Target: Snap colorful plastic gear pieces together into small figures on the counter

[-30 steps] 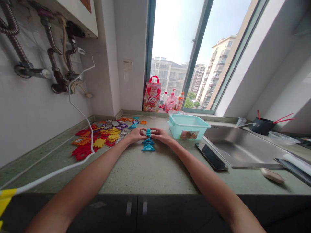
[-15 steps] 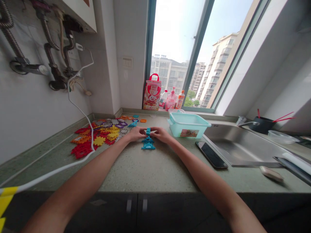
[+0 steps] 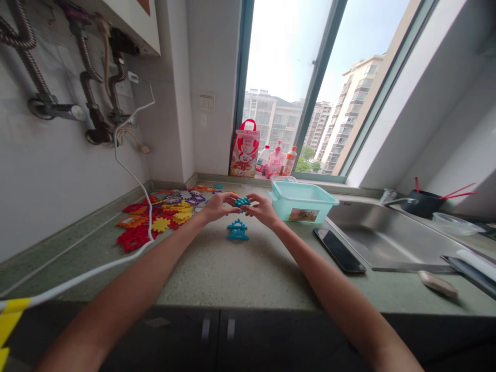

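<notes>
My left hand (image 3: 217, 205) and my right hand (image 3: 261, 208) meet above the counter, both pinching a small teal toy piece (image 3: 242, 201) held in the air between the fingertips. Just below and in front of it, a teal assembly of interlocking pieces (image 3: 237, 230) stands on the green speckled counter (image 3: 232, 268). A spread of red, orange, yellow and purple interlocking pieces (image 3: 163, 219) lies to the left of my left hand.
A light teal plastic tub (image 3: 300, 201) stands right of my hands, a black phone (image 3: 339, 250) beside the steel sink (image 3: 387, 235). A white cable (image 3: 127, 170) hangs from the wall pipes across the counter. A red bag (image 3: 244, 150) and bottles sit at the window.
Both hands have lifted off the counter, carrying the top teal piece up and away from the teal assembly, which stays on the counter.
</notes>
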`<action>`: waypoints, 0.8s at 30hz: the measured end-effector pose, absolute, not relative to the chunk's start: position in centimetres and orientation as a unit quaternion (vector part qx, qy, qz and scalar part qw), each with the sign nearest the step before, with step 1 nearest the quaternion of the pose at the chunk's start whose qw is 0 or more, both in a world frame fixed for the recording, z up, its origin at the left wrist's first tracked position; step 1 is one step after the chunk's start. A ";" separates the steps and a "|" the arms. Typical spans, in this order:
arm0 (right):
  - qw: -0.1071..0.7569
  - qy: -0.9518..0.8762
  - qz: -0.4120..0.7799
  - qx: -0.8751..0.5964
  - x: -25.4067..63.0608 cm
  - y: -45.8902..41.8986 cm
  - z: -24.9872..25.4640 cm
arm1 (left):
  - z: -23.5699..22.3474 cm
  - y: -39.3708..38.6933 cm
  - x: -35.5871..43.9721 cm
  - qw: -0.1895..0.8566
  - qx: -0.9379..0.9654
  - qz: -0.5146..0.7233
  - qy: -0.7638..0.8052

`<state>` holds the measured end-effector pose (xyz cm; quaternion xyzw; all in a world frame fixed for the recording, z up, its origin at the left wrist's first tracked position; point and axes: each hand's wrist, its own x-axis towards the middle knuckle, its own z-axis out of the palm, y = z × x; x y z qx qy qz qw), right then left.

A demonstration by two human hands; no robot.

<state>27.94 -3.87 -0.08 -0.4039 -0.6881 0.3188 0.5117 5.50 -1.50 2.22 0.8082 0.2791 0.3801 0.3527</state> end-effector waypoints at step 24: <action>0.301 -0.796 0.323 -0.414 28.4 -7.0 0.7 | 2.7 -2.5 3.5 0.344 0.868 0.215 0.287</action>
